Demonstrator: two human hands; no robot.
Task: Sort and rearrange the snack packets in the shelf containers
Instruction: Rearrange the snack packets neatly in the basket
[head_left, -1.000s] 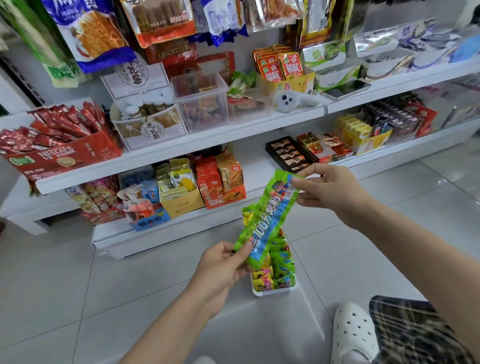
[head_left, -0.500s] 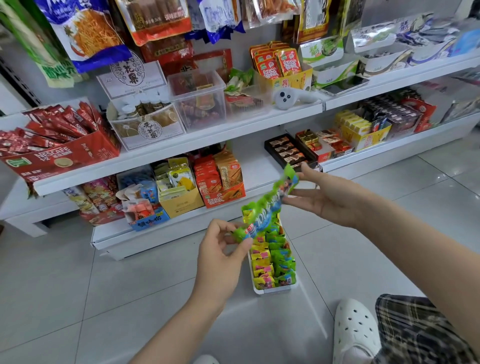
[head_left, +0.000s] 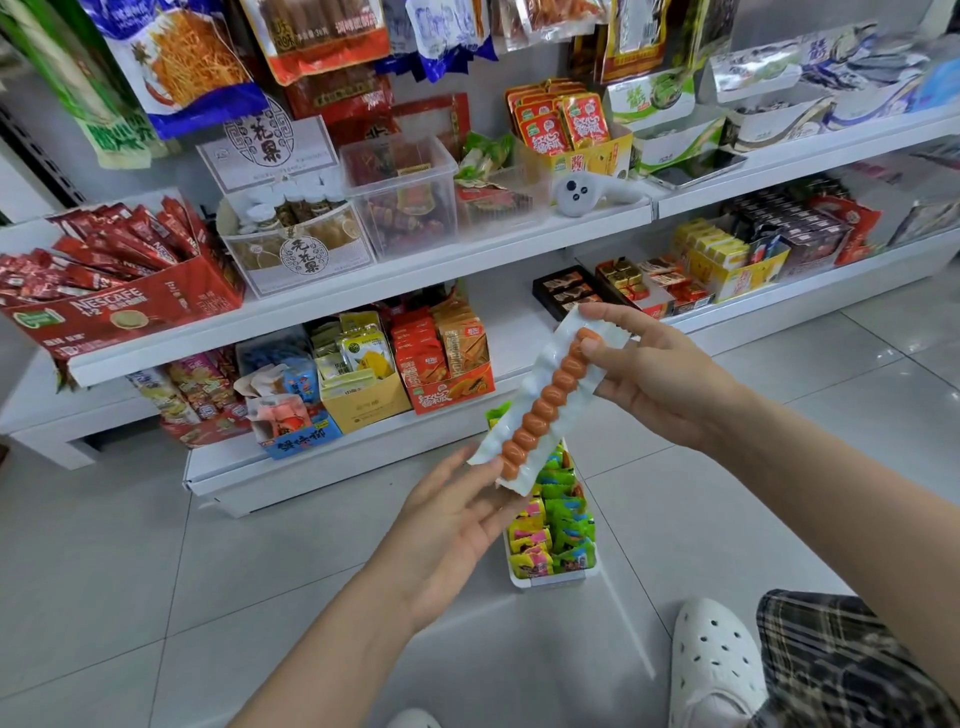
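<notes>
Hands: we see the right hand (head_left: 657, 376) pinching the top end of a long snack packet (head_left: 545, 400), thumb and fingers curled on it; the left hand (head_left: 457, 514) has its fingers fairly straight, tips touching the lower end from beneath.
Packet: we see its clear backing turned toward us, an orange twisted stick inside, the whole held slanted in the air above the tray.
Tray: we find a narrow white tray (head_left: 545, 581) on the floor just below the packet, packed with green, yellow and pink packets standing on edge.
Floor: we look down on pale grey glossy tiles (head_left: 156, 597) with thin joints, reflecting light.
Shelving: we face white shelves (head_left: 322, 306) in two tiers; the lower one sits close to the floor.
Upper tier: we note a red Nescafe box (head_left: 119, 306), a clear bin (head_left: 400, 192) and a white controller (head_left: 592, 195).
Lower tier: we see a yellow carton (head_left: 363, 397) and an orange carton (head_left: 452, 384) side by side.
Wall: we see bagged snacks hanging above the shelves.
Foreground: we see a white perforated clog (head_left: 714, 660) beside plaid trousers (head_left: 852, 665).
</notes>
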